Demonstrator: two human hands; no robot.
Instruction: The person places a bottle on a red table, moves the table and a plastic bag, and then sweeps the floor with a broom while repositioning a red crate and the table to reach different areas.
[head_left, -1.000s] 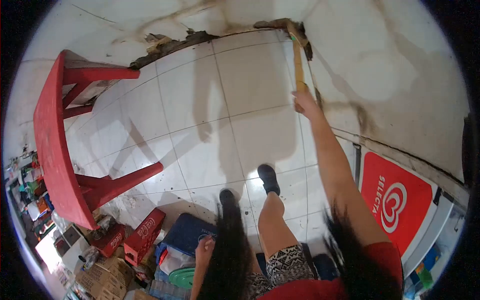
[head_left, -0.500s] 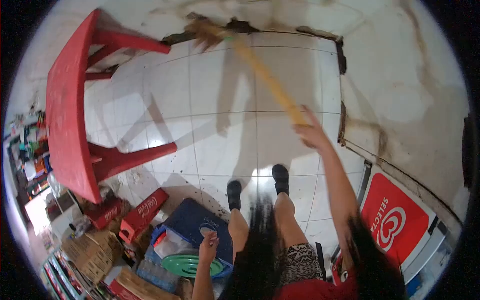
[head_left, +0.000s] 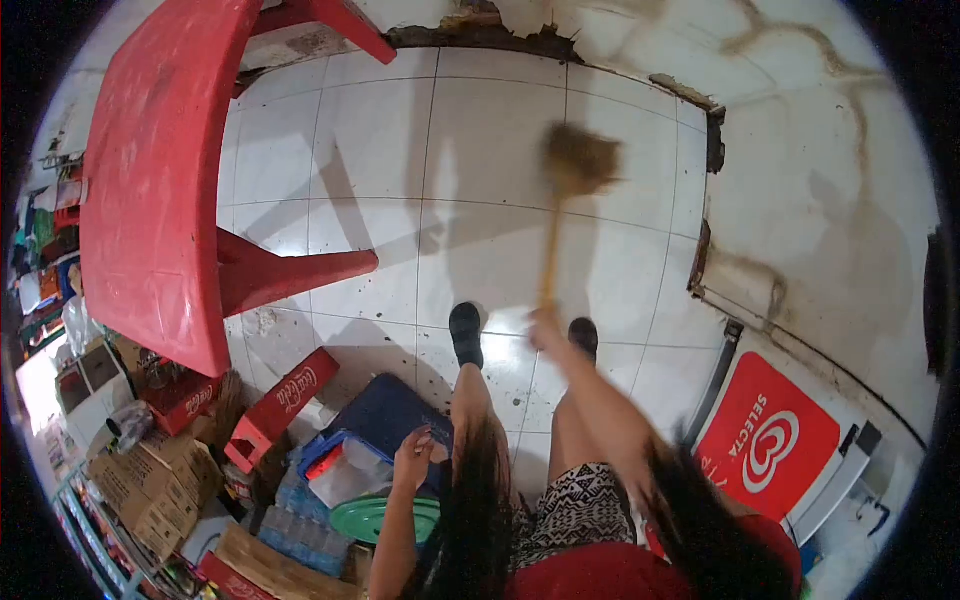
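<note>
My right hand [head_left: 545, 330] is closed around the yellow handle of a broom [head_left: 551, 258]. The broom reaches away from me, its brown bristle head [head_left: 583, 160] blurred over the white tiled floor [head_left: 490, 260]. To the left, my left hand [head_left: 413, 458] hangs with its fingers curled together; I cannot tell what, if anything, is in them. It overlaps a dark blue plastic lid [head_left: 385, 405] in this view, just above a round green lid [head_left: 385, 519].
A red plastic table [head_left: 150, 200] lies on its side at the left. Beside it are a red Coca-Cola crate [head_left: 285, 408], cardboard boxes [head_left: 150, 485] and packed bottles [head_left: 303, 535]. A red Selecta panel [head_left: 768, 425] stands at the right. The walls [head_left: 810, 170] are stained and broken at the base.
The broom head has swung from the far wall at left toward the right and nearer to me. My right hand has come down and left with the handle. My left hand has shifted slightly.
</note>
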